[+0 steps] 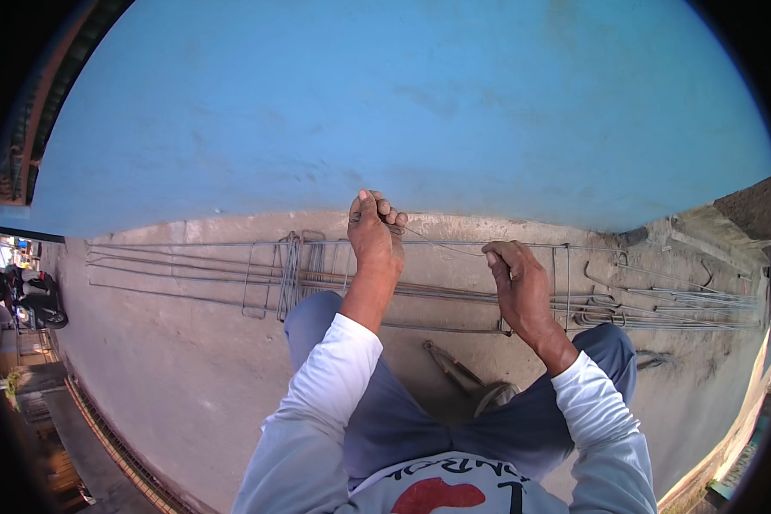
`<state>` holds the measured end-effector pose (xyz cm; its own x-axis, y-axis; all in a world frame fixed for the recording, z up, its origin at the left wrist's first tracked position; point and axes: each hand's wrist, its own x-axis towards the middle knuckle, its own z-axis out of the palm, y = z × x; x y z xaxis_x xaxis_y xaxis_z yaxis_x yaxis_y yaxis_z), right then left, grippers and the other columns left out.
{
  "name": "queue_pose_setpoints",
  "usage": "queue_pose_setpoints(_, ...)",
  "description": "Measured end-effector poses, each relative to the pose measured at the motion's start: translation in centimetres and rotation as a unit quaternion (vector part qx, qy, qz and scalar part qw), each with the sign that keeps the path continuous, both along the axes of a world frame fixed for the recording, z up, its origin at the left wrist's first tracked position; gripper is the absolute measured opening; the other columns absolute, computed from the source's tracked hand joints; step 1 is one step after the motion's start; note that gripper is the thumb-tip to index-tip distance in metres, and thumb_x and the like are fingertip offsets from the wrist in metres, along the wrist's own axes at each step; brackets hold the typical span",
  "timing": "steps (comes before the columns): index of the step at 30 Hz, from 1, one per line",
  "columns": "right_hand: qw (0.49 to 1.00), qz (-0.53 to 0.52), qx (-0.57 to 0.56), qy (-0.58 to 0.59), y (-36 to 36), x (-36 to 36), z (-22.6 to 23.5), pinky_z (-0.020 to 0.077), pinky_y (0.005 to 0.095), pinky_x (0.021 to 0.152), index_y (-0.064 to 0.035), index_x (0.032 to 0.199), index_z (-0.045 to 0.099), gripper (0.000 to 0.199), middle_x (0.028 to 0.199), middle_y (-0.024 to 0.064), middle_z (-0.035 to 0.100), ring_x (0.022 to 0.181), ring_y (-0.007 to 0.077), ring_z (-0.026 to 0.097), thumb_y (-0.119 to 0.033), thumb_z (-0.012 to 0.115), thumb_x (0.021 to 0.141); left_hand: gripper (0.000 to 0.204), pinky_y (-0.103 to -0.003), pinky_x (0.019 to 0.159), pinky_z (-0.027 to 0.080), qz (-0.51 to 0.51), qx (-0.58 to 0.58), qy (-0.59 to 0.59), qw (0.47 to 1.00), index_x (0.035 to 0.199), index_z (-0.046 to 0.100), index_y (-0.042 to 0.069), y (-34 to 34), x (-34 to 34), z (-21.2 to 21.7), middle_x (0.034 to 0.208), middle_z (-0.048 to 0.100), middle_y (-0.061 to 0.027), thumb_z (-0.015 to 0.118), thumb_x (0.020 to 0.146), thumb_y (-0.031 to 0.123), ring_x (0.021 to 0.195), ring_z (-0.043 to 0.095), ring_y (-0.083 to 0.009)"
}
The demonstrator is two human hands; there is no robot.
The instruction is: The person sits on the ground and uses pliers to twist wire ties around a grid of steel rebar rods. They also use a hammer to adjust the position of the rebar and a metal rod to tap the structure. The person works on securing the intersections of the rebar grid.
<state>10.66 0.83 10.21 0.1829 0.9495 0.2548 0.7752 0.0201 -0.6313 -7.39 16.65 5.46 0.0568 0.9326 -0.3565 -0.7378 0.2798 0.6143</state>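
Note:
A thin tie wire [441, 245] runs slightly slack between my two hands, above long steel reinforcing bars [441, 291] on the ground. My left hand [375, 233] is closed around one part of the wire, thumb up, near the foot of the blue wall. Lower and to the right, my right hand [522, 287] pinches the other part between thumb and fingers. Several bent rectangular stirrups [291, 272] are bunched around the bars left of my left hand. Another stirrup [567, 278] stands just right of my right hand.
A blue wall [420, 103] rises directly ahead. On the concrete floor [171, 360], pincers [447, 361] lie between my legs, beside a partly hidden rounded object [495, 397]. More bars with hooked ends [694, 300] lie at right. A motorcycle [38, 298] stands far left.

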Motion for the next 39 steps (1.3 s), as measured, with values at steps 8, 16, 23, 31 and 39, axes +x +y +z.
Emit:
queue_pose_setpoints(8, 0.761, -0.042, -0.198, 0.616, -0.3, -3.3, -1.1, 0.0558, 0.0287, 0.07, -0.0091, 0.142, 0.055, 0.039, 0.109, 0.0067, 0.063, 0.082, 0.0129, 0.063, -0.028, 0.051, 0.109, 0.027, -0.033, 0.063, 0.048, -0.025, -0.086, -0.136, 0.987, 0.098, 0.054, 0.008, -1.3, 1.8, -0.6, 0.074, 0.051, -0.0011, 0.047, 0.11, 0.032, 0.065, 0.048, -0.0147)
queue_pose_setpoints(16, 0.841, -0.054, 0.004, 0.538, 1.0, -0.4, -1.4, 0.0547, 0.0362, 0.088, -0.0074, 0.118, 0.06, 0.026, 0.118, 0.0086, 0.064, 0.103, 0.0178, 0.062, -0.028, 0.047, 0.11, 0.031, -0.039, 0.083, 0.058, -0.143, -0.145, -0.079, 0.976, 0.102, 0.055, 0.008, -4.1, 4.4, -2.7, 0.096, 0.064, -0.0086, 0.053, 0.107, 0.038, 0.088, 0.065, -0.0234)
queue_pose_setpoints(23, 0.857, -0.076, 0.063, 0.505, 1.0, 2.4, 0.9, 0.0533, 0.0302, 0.079, -0.0066, 0.102, 0.055, 0.023, 0.08, 0.0012, 0.054, 0.076, 0.0099, 0.055, -0.025, 0.045, 0.111, 0.074, -0.038, 0.095, 0.053, -0.137, 0.152, 0.527, 0.825, 0.148, 0.047, 0.003, -6.1, 5.0, -2.3, 0.12, 0.061, -0.0132, 0.074, 0.093, 0.046, 0.105, 0.065, -0.0263)
queue_pose_setpoints(31, 0.884, -0.057, -0.088, 0.455, -0.3, 0.3, -1.3, 0.0411, 0.0231, 0.064, -0.008, 0.101, 0.061, 0.015, 0.078, -0.0038, 0.047, 0.069, 0.0064, 0.041, -0.018, 0.051, 0.108, 0.035, -0.026, 0.062, 0.045, -0.311, 0.204, 0.214, 0.903, 0.12, 0.071, 0.0, -7.2, 6.3, 2.2, 0.084, 0.063, -0.0031, 0.069, 0.1, 0.027, 0.072, 0.052, -0.0074)
queue_pose_setpoints(39, 0.939, -0.032, -0.145, 0.31, -1.6, 1.4, -2.3, 0.0498, 0.0361, 0.088, -0.0044, 0.118, 0.065, 0.019, 0.104, 0.0158, 0.069, 0.094, 0.0239, 0.065, -0.012, 0.054, 0.105, 0.028, -0.025, 0.058, 0.043, -0.325, 0.297, 0.374, 0.816, 0.099, 0.075, -0.001, -6.8, 6.6, 1.3, 0.078, 0.063, -0.0017, 0.072, 0.097, 0.027, 0.066, 0.053, -0.008)
